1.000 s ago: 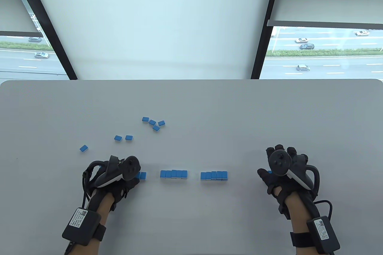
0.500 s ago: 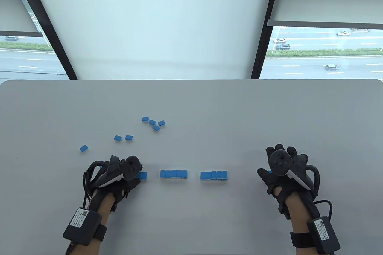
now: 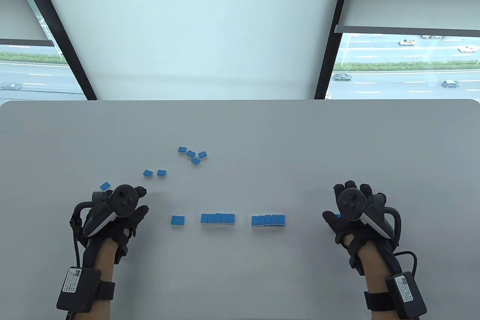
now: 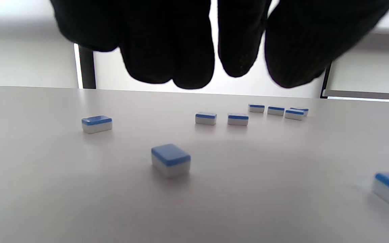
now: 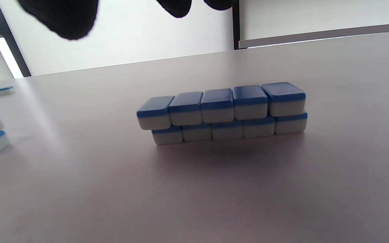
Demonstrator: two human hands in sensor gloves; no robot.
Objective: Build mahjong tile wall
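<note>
Seven loose tiles (image 3: pixel 161 173) and perhaps three short walls (image 3: pixel 268 220).

The mahjong tiles (image 5: pixel 221 113) look like smooth, hard plastic – a blue layer over white, edges rounded, with a faint sheen. The table (image 3: pixel 262 128) is a pale grey matt top that takes only soft reflections. At the top of the left wrist view the glove's fingers (image 4: pixel 167 44) are black knit cloth – dull and finely textured. The tracker (image 3: pixel 350 203) at lower right is dark matt plastic.
</note>
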